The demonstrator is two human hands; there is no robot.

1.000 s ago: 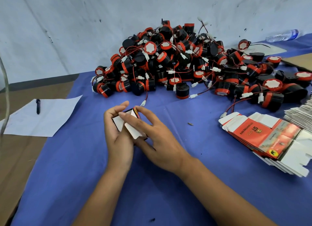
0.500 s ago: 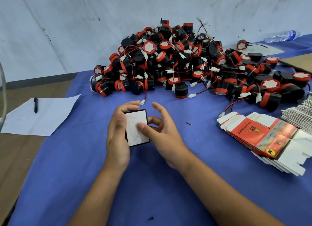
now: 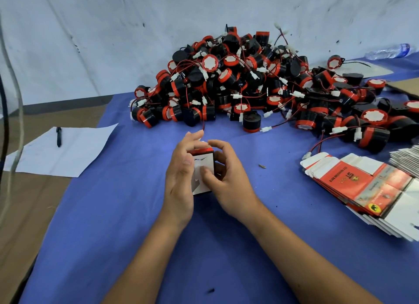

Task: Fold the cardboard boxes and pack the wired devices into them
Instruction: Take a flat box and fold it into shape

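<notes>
A small folded cardboard box (image 3: 203, 165), white on the face toward me with a red and black top edge, sits between both hands over the blue tablecloth (image 3: 136, 213). My left hand (image 3: 180, 179) grips its left side, thumb on the white face. My right hand (image 3: 226, 176) holds the right side, its thumb pressing the white flap and fingers curled over the top. Behind lies a big heap of black and red wired devices (image 3: 249, 81). A stack of flat unfolded boxes (image 3: 362, 188) lies at the right.
A white sheet of paper (image 3: 68, 149) with a black pen (image 3: 59, 136) lies at the left over the table's brown edge. A plastic water bottle (image 3: 388, 51) lies far right by the wall. More flat cardboard (image 3: 405, 86) sits at the right edge.
The box has been turned and its end flaps closed: a second ago the flaps stood open between my fingers, now the white face is shut and my right thumb presses it.
</notes>
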